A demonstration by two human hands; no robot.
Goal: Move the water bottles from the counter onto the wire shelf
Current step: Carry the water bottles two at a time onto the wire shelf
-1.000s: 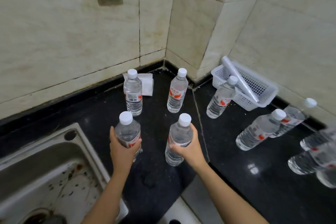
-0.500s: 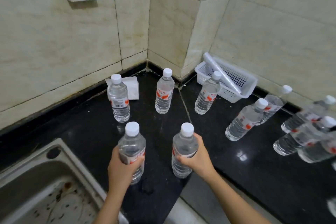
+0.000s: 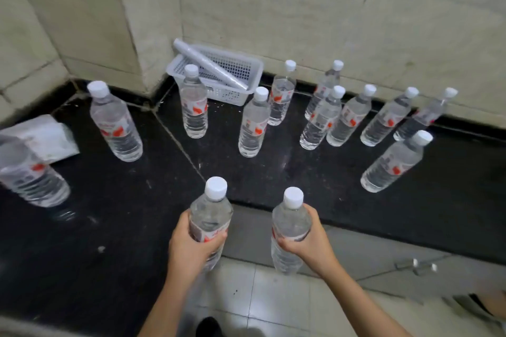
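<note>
Left hand (image 3: pixel 193 247), right hand (image 3: pixel 312 245): fingers clamped on one water bottle (image 3: pixel 209 220) each, lower centre. Risk: swinging bottles topple crowded row (image 3: pixel 339 115), upper right.

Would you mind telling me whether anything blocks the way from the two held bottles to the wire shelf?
I cannot tell: no wire shelf is in view. The left hand and right hand each hold a water bottle clear of the counter edge.

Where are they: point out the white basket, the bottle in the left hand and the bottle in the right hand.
white basket (image 3: pixel 247 68): head view, on its mesh wall.
left-hand bottle (image 3: pixel 216 187): head view, on its cap.
right-hand bottle (image 3: pixel 293 197): head view, on its cap.
</note>
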